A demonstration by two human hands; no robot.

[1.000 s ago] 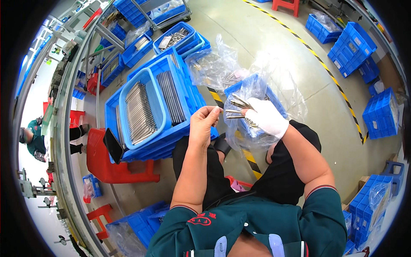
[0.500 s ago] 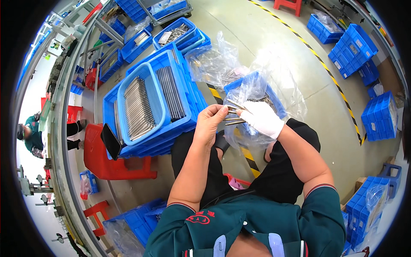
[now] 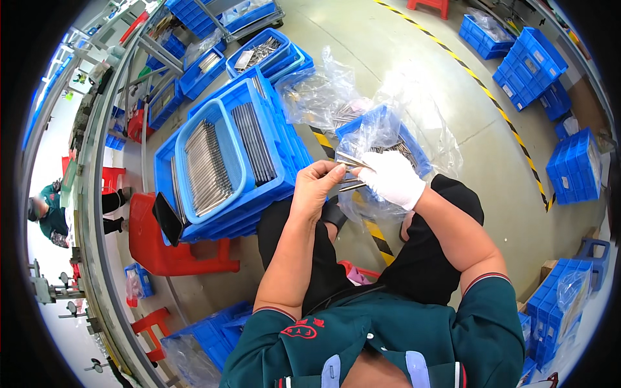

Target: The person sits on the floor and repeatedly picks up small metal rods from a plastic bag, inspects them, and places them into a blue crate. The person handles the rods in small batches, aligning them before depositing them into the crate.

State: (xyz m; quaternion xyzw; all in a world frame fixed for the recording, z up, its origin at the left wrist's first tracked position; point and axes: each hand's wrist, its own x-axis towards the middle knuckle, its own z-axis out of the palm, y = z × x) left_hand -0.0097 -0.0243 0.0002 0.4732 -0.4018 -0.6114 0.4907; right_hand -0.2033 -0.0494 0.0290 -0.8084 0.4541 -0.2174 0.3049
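Several slim metal rods (image 3: 349, 159) fan out between my hands, above my knees. My bare left hand (image 3: 314, 189) pinches at their left ends with thumb and fingers. My right hand (image 3: 393, 181), in a white glove, is closed around their other ends, which it hides. Just beyond my hands stands a blue crate (image 3: 423, 158) lined with clear plastic, with loose metal rods inside. To the left, a light blue basket (image 3: 244, 173) of rods in neat rows rests on a stack of blue crates (image 3: 292, 155). Darker rods (image 3: 253, 143) lie beside that basket.
A black flat device (image 3: 169, 220) leans at the stack's near corner, by a red stool (image 3: 152, 236). Clear plastic bags (image 3: 323, 87) lie on the floor beyond. Yellow-black tape (image 3: 498, 107) crosses the floor. More blue crates (image 3: 572, 167) stand right. Another person (image 3: 53, 210) is far left.
The rods in my hands have shifted and tilt slightly differently. Both hands stay almost in place, still closed on them. The view has turned a little.
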